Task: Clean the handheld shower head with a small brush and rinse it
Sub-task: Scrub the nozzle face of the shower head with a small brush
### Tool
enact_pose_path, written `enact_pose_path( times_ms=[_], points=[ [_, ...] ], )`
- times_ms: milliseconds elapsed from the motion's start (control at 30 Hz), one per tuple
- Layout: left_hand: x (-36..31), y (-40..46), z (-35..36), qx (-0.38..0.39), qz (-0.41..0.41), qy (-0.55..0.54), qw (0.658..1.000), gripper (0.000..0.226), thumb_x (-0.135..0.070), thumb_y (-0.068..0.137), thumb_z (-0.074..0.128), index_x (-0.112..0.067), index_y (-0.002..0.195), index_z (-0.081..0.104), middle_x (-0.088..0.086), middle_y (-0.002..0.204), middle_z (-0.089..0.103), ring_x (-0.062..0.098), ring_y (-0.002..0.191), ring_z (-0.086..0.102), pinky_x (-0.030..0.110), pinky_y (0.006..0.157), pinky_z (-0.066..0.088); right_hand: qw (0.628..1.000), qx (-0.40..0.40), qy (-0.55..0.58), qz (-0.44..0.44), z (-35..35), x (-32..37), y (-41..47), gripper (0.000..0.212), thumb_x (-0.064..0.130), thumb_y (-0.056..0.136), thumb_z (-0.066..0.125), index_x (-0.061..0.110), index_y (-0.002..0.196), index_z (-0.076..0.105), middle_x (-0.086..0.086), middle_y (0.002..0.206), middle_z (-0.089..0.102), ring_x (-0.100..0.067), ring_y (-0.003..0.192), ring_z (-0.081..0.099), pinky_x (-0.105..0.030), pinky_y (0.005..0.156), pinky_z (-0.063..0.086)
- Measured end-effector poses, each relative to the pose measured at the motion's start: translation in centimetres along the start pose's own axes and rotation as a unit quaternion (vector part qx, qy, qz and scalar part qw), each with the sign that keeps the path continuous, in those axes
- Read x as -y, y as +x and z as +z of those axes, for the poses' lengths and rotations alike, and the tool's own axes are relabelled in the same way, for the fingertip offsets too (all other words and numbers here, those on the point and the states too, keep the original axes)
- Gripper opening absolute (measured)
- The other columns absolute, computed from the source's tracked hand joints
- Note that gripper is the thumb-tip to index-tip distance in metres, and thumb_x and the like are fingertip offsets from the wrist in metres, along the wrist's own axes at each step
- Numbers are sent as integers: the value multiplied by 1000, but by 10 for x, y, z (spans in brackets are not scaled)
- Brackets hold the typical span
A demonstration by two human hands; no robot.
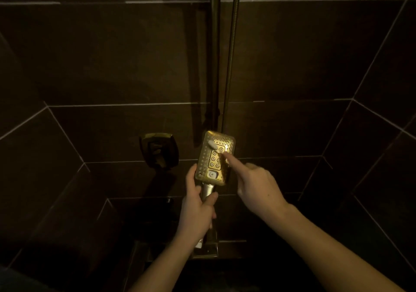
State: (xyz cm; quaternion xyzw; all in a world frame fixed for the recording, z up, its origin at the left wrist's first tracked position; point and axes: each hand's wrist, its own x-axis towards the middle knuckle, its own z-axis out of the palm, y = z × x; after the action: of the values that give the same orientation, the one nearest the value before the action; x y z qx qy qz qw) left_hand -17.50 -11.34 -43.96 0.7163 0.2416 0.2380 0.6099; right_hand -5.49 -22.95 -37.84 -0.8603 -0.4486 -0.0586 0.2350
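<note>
Shower head (215, 156) was held upright in front of the dark tiled wall (112, 66), its gold rectangular spray face turned toward the person, near the middle of the view. Left hand (197, 210) gripped the handle just below the head — fingers curled round the stem, thumb lying up along the left edge of the face. Right hand (256, 186) reached in from the right and held a small brush (213, 145); the index finger lay extended along the brush shaft, the other fingers were curled back, though how they closed on the handle could not be told in the dim light. The pale bristle end rested on the upper part of the spray face, touching the nozzle field above the block of larger jets. A white button sat at the lower end of the face. Behind the head, a slide rail (215, 55) and a hose (231, 55) ran up the wall side by side; a gold mixer handle (158, 151) was mounted to the left.
</note>
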Motion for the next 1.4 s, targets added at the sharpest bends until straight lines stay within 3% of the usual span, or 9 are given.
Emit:
enact_pose_path(
  times_ms=[200, 367, 467, 633, 733, 900, 1033, 1200, 1400],
  points=[
    [-11, 6, 4, -3, 17, 13, 1000, 88, -11, 99, 63, -60, 150, 13, -3, 122, 65, 17, 58, 65, 26, 42, 48, 998, -63, 6, 31, -18, -10, 21, 77, 16, 97, 51, 49, 151, 6, 1, 89, 59, -9, 70, 56, -31, 64, 55],
    [-12, 11, 5, -20, 24, 8, 999, 89, -8, 98, 63, -57, 152, 11, 0, 118, 67, 16, 57, 64, 26, 44, 48, 999, -22, -22, -38, -14, 5, 12, 69, 24, 99, 46, 46, 152, 8, -1, 98, 60, -13, 76, 60, -32, 69, 56],
    [-15, 9, 7, -19, 32, 27, 999, 88, -9, 98, 64, -57, 152, 12, -4, 121, 65, 13, 58, 65, 23, 46, 48, 998, -69, -6, 5, -26, -7, 26, 75, 17, 97, 50, 45, 152, 8, 0, 90, 60, -10, 71, 56, -30, 64, 54],
    [-16, 7, 5, -9, 39, 53, 998, 89, -10, 99, 63, -54, 154, 8, -7, 129, 62, 6, 62, 67, 18, 48, 48, 998, -18, -31, -54, -18, 3, 10, 71, 24, 99, 46, 47, 152, 5, -1, 95, 58, -16, 73, 59, -34, 66, 54],
    [-19, 8, 6, -10, 40, 63, 997, 90, -11, 99, 63, -55, 154, 7, -6, 133, 61, 10, 65, 68, 18, 47, 48, 998, -61, -22, -9, -29, -12, 22, 74, 17, 98, 50, 45, 152, 9, 0, 90, 58, -10, 69, 54, -28, 61, 51],
    [-17, 8, 7, -7, 37, 33, 999, 89, -11, 98, 64, -58, 151, 11, 0, 131, 64, 13, 58, 65, 22, 45, 48, 997, -5, -49, -62, -21, 2, 6, 71, 23, 100, 45, 47, 152, 3, 0, 98, 58, -11, 73, 57, -29, 66, 53],
    [-17, 7, 7, -12, 24, 15, 1000, 88, -13, 98, 64, -65, 146, 13, -2, 130, 63, 17, 58, 64, 25, 43, 48, 996, -67, -58, 12, -38, -18, 23, 77, 17, 98, 50, 48, 150, 2, 4, 82, 53, -5, 62, 49, -24, 56, 46],
    [-19, 6, 3, -11, 21, -8, 1000, 87, -11, 98, 64, -66, 145, 16, -2, 123, 67, 20, 57, 64, 32, 43, 49, 991, -4, -106, -77, -31, -8, 4, 75, 23, 100, 45, 49, 150, -4, 3, 87, 54, -10, 60, 52, -29, 57, 53],
    [-21, 4, 6, -3, 20, -14, 1000, 92, -11, 98, 64, -67, 148, 12, -2, 125, 67, 18, 58, 64, 30, 42, 49, 992, -24, -105, -62, -41, -20, 11, 72, 21, 99, 45, 47, 152, 2, 3, 81, 53, -8, 57, 50, -28, 54, 52]
  ],
)
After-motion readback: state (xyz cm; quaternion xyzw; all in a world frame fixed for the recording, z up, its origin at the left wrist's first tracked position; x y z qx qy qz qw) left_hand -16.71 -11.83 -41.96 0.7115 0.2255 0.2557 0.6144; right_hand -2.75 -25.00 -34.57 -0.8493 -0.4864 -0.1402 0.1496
